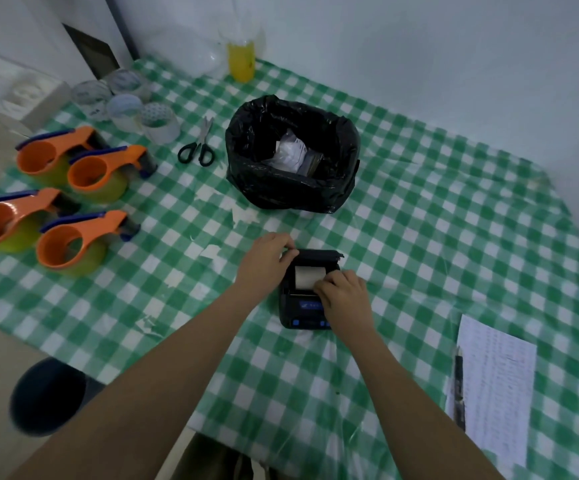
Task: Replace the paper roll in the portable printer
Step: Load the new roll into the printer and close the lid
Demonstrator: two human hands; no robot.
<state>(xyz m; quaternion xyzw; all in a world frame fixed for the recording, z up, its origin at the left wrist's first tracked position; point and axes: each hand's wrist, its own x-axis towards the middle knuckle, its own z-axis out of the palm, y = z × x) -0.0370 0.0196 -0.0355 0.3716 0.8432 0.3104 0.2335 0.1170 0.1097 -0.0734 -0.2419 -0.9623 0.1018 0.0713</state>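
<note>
A small black portable printer [301, 313] with blue buttons lies on the green checked tablecloth, near the middle of the table. Its lid [319, 255] stands open at the far end. A white paper roll [307, 276] sits in the open compartment. My left hand [267, 261] rests against the printer's left side, thumb at the lid's corner. My right hand [345, 296] lies over the printer's right half, fingertips touching the right end of the roll.
A bin lined with a black bag [293, 154] holding crumpled waste stands behind the printer. Scissors [199, 143], clear tape rolls [125, 105] and several orange tape dispensers [69, 237] lie at the left. A printed sheet [495, 386] and pen [458, 386] are at the right edge.
</note>
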